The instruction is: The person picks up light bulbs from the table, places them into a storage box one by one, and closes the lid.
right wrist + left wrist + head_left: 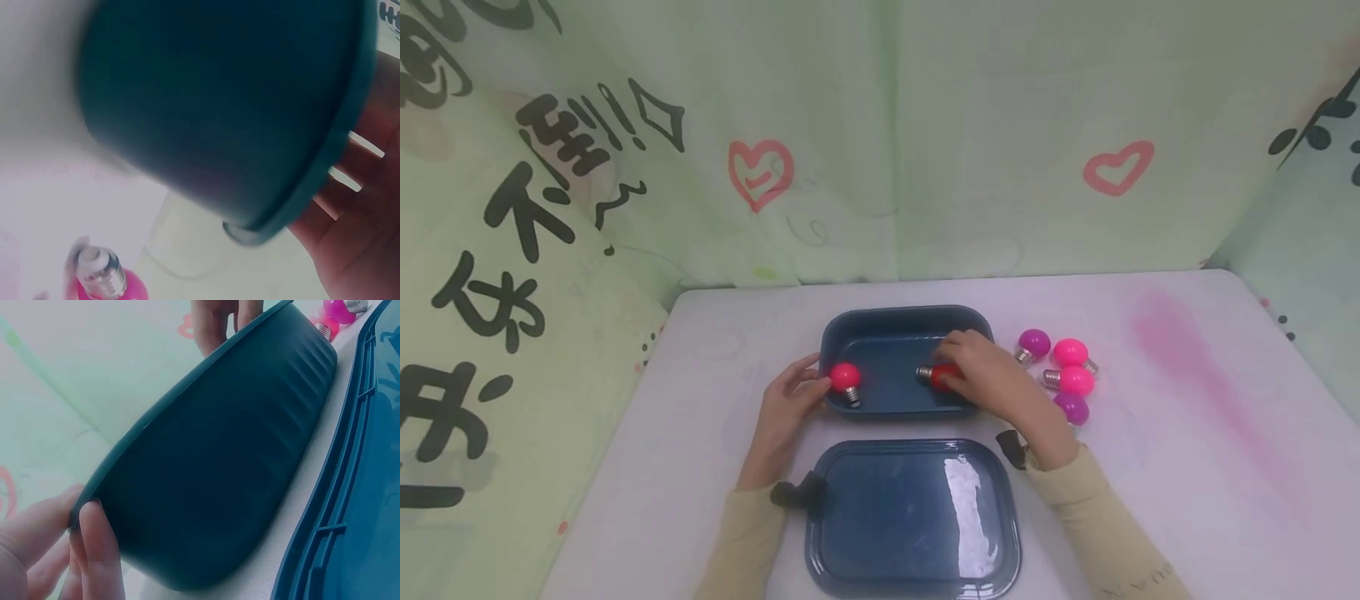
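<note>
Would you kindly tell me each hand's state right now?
Left hand: holding the blue container by its rim.
Right hand: holding a red bulb inside it.

green cloth (962, 100) | red hearts (761, 176), black lettering (524, 229) on it | white table (647, 467) | pink smear (1195, 367)

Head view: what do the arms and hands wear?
The left sleeve and right sleeve are long and beige; the right one has small unreadable dark marks. A dark piece shows at the left sleeve's end, a second dark piece at the right's. The left hand and right hand are ungloved.
</note>
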A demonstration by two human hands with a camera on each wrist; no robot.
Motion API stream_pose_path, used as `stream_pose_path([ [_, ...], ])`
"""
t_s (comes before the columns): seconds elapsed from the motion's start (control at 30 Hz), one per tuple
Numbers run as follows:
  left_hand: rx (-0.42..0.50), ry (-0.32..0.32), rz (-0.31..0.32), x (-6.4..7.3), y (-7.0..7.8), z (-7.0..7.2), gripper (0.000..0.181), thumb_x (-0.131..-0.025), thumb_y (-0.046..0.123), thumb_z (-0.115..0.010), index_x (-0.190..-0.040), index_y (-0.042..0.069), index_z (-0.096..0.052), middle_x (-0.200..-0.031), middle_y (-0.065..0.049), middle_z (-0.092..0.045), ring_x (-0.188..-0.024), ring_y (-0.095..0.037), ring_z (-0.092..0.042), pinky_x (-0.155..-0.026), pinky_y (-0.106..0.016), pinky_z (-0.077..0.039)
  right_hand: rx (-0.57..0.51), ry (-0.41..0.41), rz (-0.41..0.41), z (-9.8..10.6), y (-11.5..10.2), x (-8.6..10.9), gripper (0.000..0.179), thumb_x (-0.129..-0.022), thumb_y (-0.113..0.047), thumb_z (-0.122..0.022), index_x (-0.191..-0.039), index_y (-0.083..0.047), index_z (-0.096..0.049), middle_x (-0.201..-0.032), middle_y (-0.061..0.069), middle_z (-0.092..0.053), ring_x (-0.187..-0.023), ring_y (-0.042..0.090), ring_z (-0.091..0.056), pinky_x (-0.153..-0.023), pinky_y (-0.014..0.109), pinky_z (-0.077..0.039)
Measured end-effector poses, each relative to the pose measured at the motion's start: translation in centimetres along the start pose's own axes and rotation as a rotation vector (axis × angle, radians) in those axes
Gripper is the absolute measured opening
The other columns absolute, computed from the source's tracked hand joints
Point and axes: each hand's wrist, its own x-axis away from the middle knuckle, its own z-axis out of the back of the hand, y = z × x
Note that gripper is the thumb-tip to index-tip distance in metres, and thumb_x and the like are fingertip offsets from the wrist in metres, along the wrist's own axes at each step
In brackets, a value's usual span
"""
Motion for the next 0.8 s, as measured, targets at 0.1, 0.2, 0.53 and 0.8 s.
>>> stream_pose_path([
  [0.1, 0.015, -0.007, 0.011, 0.1, 0.4, -0.1, 0.048, -0.091, 0.017, -0.072, -0.137, 0.017, -0.058, -0.116, -0.011, -0.054, -0.097, -0.021, -0.061, -0.082, -0.025, -0.056, 0.009, 0.002, -0.006, 0.4, 0.2, 0.3, 0.043, -0.077, -0.013, -0.085, -0.116, -0.004, -0.069, -0.113, 0.014, -0.066, -0.108, 0.031, -0.061, -0.085, 0.042, -0.058],
  [0.2, 0.023, -0.012, 0.004, 0.0, 0.3, -0.2, 0.047, -0.091, 0.019, -0.073, -0.136, 0.018, -0.059, -0.116, -0.011, -0.054, -0.098, -0.022, -0.061, -0.083, -0.025, -0.056, 0.015, 0.004, -0.018, 0.9, 0.4, 0.7, 0.045, -0.077, -0.013, -0.085, -0.118, -0.004, -0.069, -0.115, 0.014, -0.066, -0.109, 0.031, -0.061, -0.086, 0.043, -0.058],
  [0.53, 0.016, -0.003, -0.029, -0.4, -0.5, 0.2, 0.046, -0.089, 0.024, -0.076, -0.132, 0.021, -0.061, -0.115, -0.012, -0.055, -0.097, -0.024, -0.061, -0.083, -0.026, -0.056, 0.028, -0.001, -0.084, 1.8, 0.9, 2.1, 0.045, -0.079, -0.014, -0.084, -0.121, -0.006, -0.068, -0.115, 0.013, -0.066, -0.110, 0.031, -0.062, -0.086, 0.043, -0.058],
  [0.8, 0.003, -0.005, -0.024, -0.3, -0.6, 0.2, 0.046, -0.089, 0.025, -0.076, -0.133, 0.021, -0.061, -0.117, -0.012, -0.055, -0.098, -0.023, -0.061, -0.085, -0.025, -0.056, 0.033, -0.006, -0.110, 2.2, 1.8, 3.2, 0.046, -0.079, -0.013, -0.083, -0.122, -0.003, -0.067, -0.118, 0.016, -0.065, -0.112, 0.033, -0.061, -0.088, 0.044, -0.057],
])
